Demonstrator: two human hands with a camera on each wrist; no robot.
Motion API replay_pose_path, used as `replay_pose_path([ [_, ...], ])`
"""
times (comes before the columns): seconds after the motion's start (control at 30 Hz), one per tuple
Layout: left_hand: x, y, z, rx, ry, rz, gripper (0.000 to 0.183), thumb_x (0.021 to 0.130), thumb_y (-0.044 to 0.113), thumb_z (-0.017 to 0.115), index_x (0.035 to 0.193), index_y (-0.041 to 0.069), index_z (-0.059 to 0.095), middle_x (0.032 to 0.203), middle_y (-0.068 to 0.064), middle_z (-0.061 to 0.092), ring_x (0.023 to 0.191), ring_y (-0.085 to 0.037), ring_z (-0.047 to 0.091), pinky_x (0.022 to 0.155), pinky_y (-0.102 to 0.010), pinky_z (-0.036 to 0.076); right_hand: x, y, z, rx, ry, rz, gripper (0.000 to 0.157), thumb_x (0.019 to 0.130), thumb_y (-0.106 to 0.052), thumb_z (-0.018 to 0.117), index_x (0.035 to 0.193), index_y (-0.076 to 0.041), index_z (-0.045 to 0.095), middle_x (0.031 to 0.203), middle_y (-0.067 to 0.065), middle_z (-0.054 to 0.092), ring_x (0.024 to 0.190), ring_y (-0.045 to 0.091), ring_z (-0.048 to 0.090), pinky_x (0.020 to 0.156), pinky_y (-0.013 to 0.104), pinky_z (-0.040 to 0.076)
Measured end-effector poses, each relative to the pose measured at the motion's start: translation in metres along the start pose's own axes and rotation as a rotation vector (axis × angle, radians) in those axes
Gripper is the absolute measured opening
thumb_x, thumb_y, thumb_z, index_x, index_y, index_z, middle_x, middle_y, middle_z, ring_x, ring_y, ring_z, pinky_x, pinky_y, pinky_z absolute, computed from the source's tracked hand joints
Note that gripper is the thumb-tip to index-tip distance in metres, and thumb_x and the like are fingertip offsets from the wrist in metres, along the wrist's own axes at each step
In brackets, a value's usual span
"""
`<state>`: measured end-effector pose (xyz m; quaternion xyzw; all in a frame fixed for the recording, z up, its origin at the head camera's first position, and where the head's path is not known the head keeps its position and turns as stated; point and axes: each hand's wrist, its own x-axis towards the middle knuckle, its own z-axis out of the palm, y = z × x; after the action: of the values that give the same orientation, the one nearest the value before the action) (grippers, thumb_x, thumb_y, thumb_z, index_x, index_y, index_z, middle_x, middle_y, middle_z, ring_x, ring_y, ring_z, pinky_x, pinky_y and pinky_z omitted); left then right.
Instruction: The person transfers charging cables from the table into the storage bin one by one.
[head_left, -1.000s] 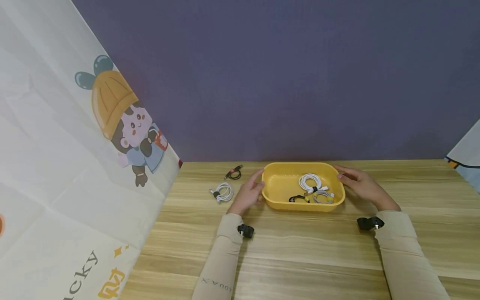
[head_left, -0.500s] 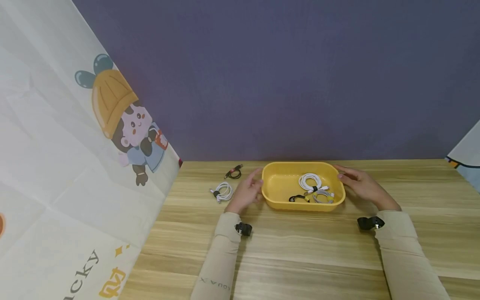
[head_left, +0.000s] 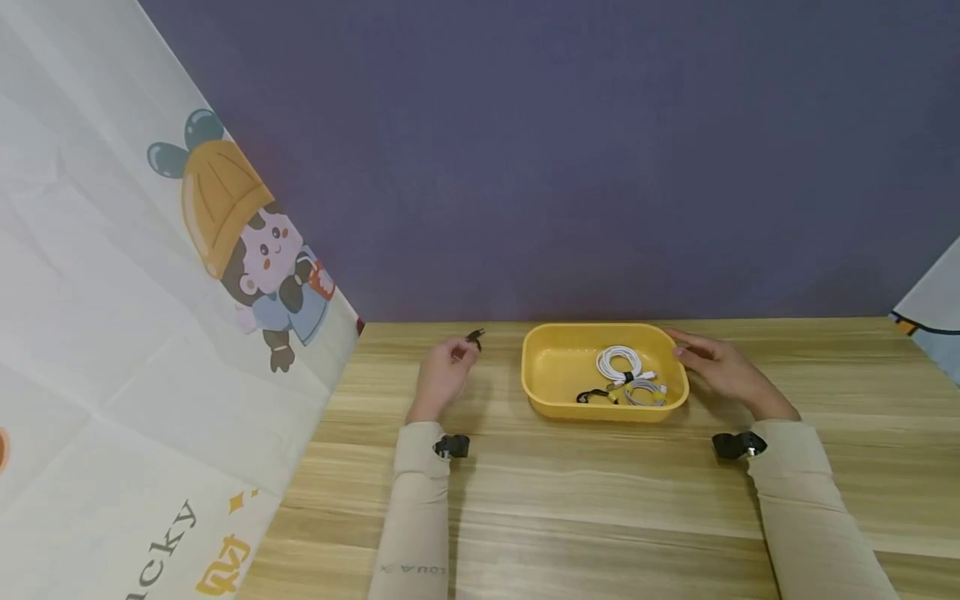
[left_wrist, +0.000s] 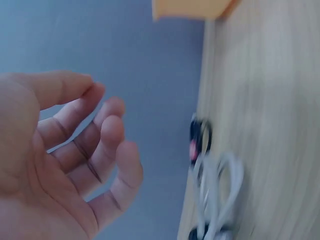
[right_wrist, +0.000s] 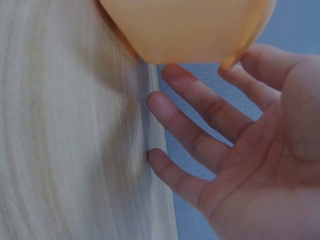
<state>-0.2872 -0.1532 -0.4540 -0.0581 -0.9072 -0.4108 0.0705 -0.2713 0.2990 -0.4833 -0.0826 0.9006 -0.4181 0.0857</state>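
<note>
A yellow plastic tray stands on the table, seen whole in the head view. My right hand rests at its right end, thumb and index finger touching the rim, the other fingers fairly straight. To the left of the tray my left hand hangs in the air, fingers loosely bent and holding nothing. Beyond its fingertips a small black cable partly shows. The left wrist view has a blurred coiled white cable near it; in the head view the left hand hides that coil.
Inside the tray lie a white coiled cable, a grey coiled cable and a short black cable at its right. A dark blue panel rises behind the wooden table. A printed white sheet borders the left side.
My left hand has left the tray's left end and moved left, over the white and black cables. The right hand stays at the tray, which has hardly moved.
</note>
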Motion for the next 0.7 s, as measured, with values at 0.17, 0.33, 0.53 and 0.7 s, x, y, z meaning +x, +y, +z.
replay_pose_path([
  [0.17,-0.001,-0.016,-0.019,0.098,0.042,-0.078,0.02,0.093,0.032,0.062,0.09,0.015,0.072,0.083,-0.001,0.066,0.067,-0.017,0.056,0.06,-0.029,0.045,0.001,-0.001,0.0,-0.005,0.001,0.004,0.064,0.099,-0.053,0.039,0.153,-0.022,0.026,0.155,0.022,0.029,0.137,0.049,0.031,0.104,0.069,0.032],
  [0.33,-0.005,-0.031,-0.034,0.183,0.067,-0.142,0.015,0.089,0.028,0.066,0.085,0.014,0.071,0.082,-0.002,0.07,0.069,-0.017,0.059,0.061,-0.03,0.046,0.001,-0.002,-0.001,-0.011,-0.014,0.024,0.066,0.099,-0.055,0.038,0.154,-0.02,0.024,0.156,0.022,0.026,0.138,0.05,0.028,0.105,0.069,0.03],
  [0.53,-0.011,-0.046,-0.044,0.269,0.051,-0.243,0.019,0.086,0.03,0.067,0.081,0.012,0.069,0.081,-0.005,0.069,0.067,-0.019,0.057,0.055,-0.028,0.042,0.001,-0.002,-0.001,0.001,-0.015,0.014,0.065,0.1,-0.053,0.038,0.154,-0.02,0.024,0.156,0.023,0.026,0.138,0.05,0.029,0.105,0.069,0.031],
  [0.7,-0.015,-0.052,-0.046,0.295,-0.004,-0.348,0.027,0.086,0.037,0.067,0.083,0.01,0.07,0.086,-0.007,0.07,0.066,-0.02,0.056,0.051,-0.028,0.04,0.001,-0.001,-0.001,0.0,-0.006,0.002,0.064,0.1,-0.052,0.038,0.153,-0.02,0.025,0.155,0.023,0.028,0.137,0.05,0.031,0.104,0.068,0.033],
])
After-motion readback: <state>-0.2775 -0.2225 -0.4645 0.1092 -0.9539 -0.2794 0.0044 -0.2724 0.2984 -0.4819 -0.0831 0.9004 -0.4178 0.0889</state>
